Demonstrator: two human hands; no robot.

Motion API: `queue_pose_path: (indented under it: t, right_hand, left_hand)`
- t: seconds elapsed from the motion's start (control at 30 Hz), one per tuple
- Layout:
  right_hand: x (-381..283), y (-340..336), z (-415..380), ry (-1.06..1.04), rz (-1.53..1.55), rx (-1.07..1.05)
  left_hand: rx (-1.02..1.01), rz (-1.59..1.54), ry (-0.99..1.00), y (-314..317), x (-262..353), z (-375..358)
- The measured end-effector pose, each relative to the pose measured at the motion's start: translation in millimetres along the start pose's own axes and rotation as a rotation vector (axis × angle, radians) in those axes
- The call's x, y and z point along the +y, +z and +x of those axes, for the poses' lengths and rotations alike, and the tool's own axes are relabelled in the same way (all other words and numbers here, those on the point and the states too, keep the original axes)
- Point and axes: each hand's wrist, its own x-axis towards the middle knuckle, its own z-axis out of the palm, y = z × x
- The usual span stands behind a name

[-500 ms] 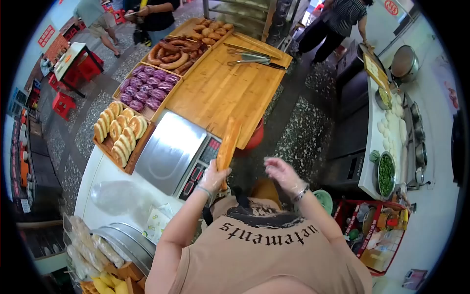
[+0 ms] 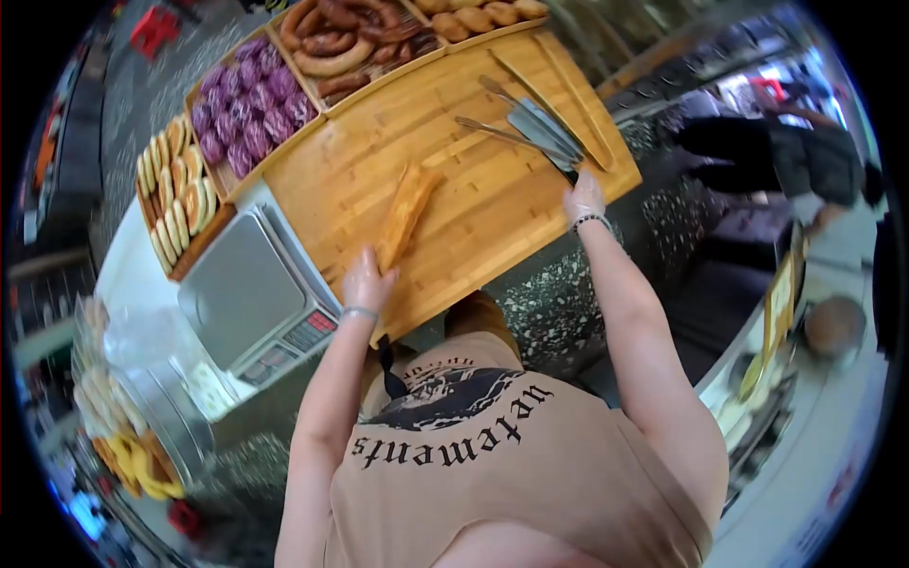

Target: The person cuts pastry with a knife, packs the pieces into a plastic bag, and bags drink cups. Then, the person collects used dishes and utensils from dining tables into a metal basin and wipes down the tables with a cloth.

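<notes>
My left hand (image 2: 369, 284), in a clear glove, grips the near end of a golden fried dough stick (image 2: 409, 216), which lies over the wooden board (image 2: 473, 218). At the board's right edge my right hand (image 2: 584, 199), also gloved, is closed around the black handle of a knife (image 2: 542, 128); my fingers partly hide the handle. Metal tongs (image 2: 502, 131) lie against the knife, their arms pointing left.
Beyond the board stand trays of purple buns (image 2: 248, 99), sausages (image 2: 331, 57) and brown rolls (image 2: 483, 17). Flat round cakes (image 2: 175, 194) and a scale (image 2: 244, 284) are at left. A co-worker (image 2: 786, 156) stands by the right-hand counter.
My view has turned toward the board. My left hand has carried the dough stick from beside the scale to over the board. My right hand has reached forward to the knife handle.
</notes>
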Motion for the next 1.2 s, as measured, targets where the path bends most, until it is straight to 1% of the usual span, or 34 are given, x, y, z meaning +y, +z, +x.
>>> queue_pose_path:
  t: [0.03,0.07,0.1,0.13,0.17,0.2,0.23,0.27,0.3,0.33,0.37,0.4,0.43,0.47,0.5,0.53,0.6,0.63,0.67,0.7,0.73,0.77,0.83,0.97,1.03,1.07,1.13,1.2]
  right_hand:
    - [3.5,15.0,16.5,-0.048,-0.012,-0.078]
    - [8.4,25.5,33.9,-0.085,-0.014,-0.096]
    - [9.0,28.2,42.3,-0.086,-0.031,-0.119]
    - [7.9,30.1,47.4,-0.082,-0.046,-0.140]
    - [11.1,35.1,54.3,-0.090,0.039,-0.175]
    - [6.2,25.2,46.8,-0.130,0.105,-0.215]
    - [-1.1,8.3,38.7,-0.174,0.179,-0.238]
    - [-2.5,-2.2,36.1,-0.161,0.258,-0.264]
    - [-7.9,-14.1,33.4,-0.154,0.257,-0.288]
    - [-22.0,-40.9,28.4,-0.171,0.356,-0.377]
    - [-35.7,-58.9,28.7,-0.143,0.274,-0.476]
    - [-46.2,-77.0,24.0,-0.193,0.342,-0.508]
    - [-57.6,-94.8,18.2,-0.231,0.358,-0.579]
    - [-68.7,-97.3,5.9,-0.253,0.373,-0.602]
    - [-95.7,-125.6,-9.7,-0.247,0.266,-0.658]
    - [-117.9,-128.9,-20.4,-0.266,0.271,-0.642]
    - [-143.3,-130.2,-53.7,-0.461,0.237,-0.471]
    - [-152.2,-112.4,-62.9,-0.598,0.406,-0.405]
    - [-162.0,-92.6,-70.7,-0.598,0.403,-0.400]
    - [-172.8,-76.0,-80.6,-0.663,0.447,-0.371]
    - [-187.5,-63.9,-86.9,-0.731,0.493,-0.337]
    - [-202.8,-50.5,-93.5,-0.729,0.490,-0.332]
    - [-225.7,-29.3,-107.2,-0.593,0.278,-0.430]
    - [-229.0,-4.7,-101.5,-0.578,0.211,-0.450]
    - [-236.1,-11.4,-91.2,-0.620,0.172,-0.439]
    - [-237.4,-1.0,-82.1,-0.630,0.162,-0.448]
    - [-223.8,32.3,-76.5,-0.843,0.340,-0.256]
    - [-228.4,16.2,-82.0,-0.734,0.369,-0.443]
  left_hand:
    - [0.092,0.081,-0.028,4.5,6.5,10.8]
    - [0.186,0.164,-0.043,7.3,13.4,19.7]
    - [0.191,0.162,-0.075,10.1,17.6,23.9]
    - [0.224,0.240,-0.071,10.7,19.5,27.5]
    - [0.256,0.319,-0.062,9.8,20.9,31.0]
    - [0.259,0.324,-0.079,11.4,20.9,28.1]
    - [0.186,0.265,-0.144,11.6,24.2,26.3]
    - [0.144,0.211,-0.199,5.2,26.4,31.4]
    - [0.207,0.199,-0.158,12.3,19.6,29.6]
    - [0.333,0.251,-0.106,25.6,4.3,28.3]
    - [0.316,0.268,-0.123,26.4,-0.8,24.0]
    - [0.187,0.135,-0.250,10.0,12.5,18.5]
    - [0.149,0.105,-0.263,5.8,13.3,13.2]
    - [0.094,0.072,-0.285,7.4,9.6,6.2]
    - [0.115,0.072,-0.291,10.1,4.2,-1.6]
    - [0.144,0.049,-0.257,9.5,-1.6,-2.6]
    - [0.168,0.029,-0.219,3.7,-13.1,-5.3]
    - [0.093,-0.034,-0.222,-1.7,-16.6,-2.3]
    - [0.010,-0.097,-0.226,-4.0,-19.8,-2.9]
    - [0.104,-0.095,-0.152,3.6,-27.8,-3.6]
    - [0.105,-0.099,-0.143,1.1,-28.5,-1.4]
    - [0.070,-0.132,-0.137,-1.4,-30.4,1.1]
    - [0.022,-0.178,-0.127,-9.0,-33.0,-2.0]
    - [0.024,-0.193,-0.144,-13.4,-28.5,-4.8]
    - [0.043,-0.203,-0.160,-4.3,-29.9,-0.1]
    - [0.062,-0.174,-0.162,1.2,-34.3,6.6]
    - [0.093,-0.160,-0.191,10.5,-34.0,-0.1]
    - [0.105,-0.137,-0.217,9.5,-30.3,-1.2]
